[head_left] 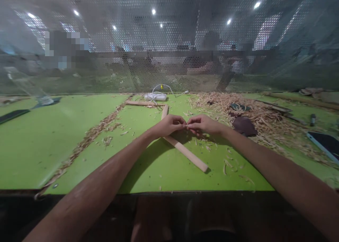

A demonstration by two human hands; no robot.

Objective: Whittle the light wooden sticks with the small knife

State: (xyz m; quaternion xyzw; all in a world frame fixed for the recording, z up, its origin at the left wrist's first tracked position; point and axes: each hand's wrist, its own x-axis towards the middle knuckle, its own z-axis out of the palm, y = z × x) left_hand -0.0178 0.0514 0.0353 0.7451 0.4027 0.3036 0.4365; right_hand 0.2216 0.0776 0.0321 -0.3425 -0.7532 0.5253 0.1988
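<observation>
Above the green tabletop [148, 164], my left hand [171, 124] and my right hand [202, 124] meet with their fingertips pinched close together. Whatever lies between the fingertips is too small to make out, perhaps only a pale sliver. Under my left hand a smooth, round wooden stick [188, 154] lies slantwise on the table, its middle partly hidden by the hand. Its near end points toward the front right. Thin wood shavings [208, 147] are scattered beneath and beside my right hand.
Behind the hands lie a white power strip [156, 96] with a cable and a flat wood strip [143, 103]. A shavings heap [212, 102] and a dark brown cloth-like lump [244, 125] are at right, with a phone [325, 143] farther over. A clear bottle [31, 86] leans left. Perforated mesh [164, 69] stands behind.
</observation>
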